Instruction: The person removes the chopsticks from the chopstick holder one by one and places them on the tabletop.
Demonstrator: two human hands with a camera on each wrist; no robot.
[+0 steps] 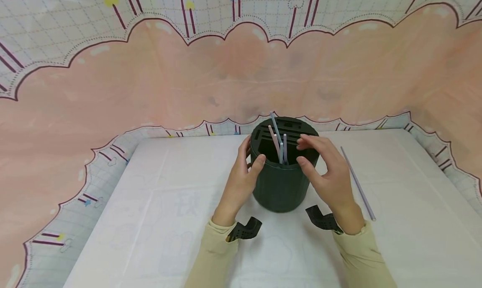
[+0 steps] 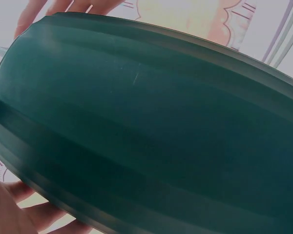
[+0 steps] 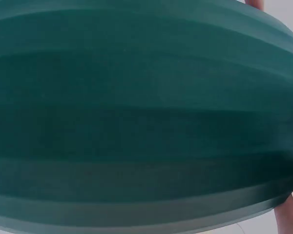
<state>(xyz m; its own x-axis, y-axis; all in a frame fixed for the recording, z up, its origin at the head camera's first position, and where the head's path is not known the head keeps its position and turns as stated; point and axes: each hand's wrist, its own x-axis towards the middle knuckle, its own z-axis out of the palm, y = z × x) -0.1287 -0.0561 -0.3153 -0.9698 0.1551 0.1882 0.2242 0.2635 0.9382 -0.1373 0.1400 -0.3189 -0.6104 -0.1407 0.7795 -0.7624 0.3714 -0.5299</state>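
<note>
A dark green round slotted holder (image 1: 280, 189) stands upright on the table in the head view. Several thin pastel straw-like sticks (image 1: 279, 143) lean in its front opening, pink, blue and lavender. My left hand (image 1: 241, 175) grips the holder's left side, thumb at the front rim and fingers round the side. At the right rim is my right hand (image 1: 327, 166), its fingers bent over the opening with a gap between thumb and forefinger and nothing between them. Both wrist views are mostly filled by the holder's green wall (image 2: 151, 122), with fingers at its edges.
A lavender stick (image 1: 357, 183) lies on the white table (image 1: 169, 204), to the right of my right hand. Behind the table hangs a peach and white patterned cloth (image 1: 226, 78). Each wrist wears a black strap mount (image 1: 246, 229).
</note>
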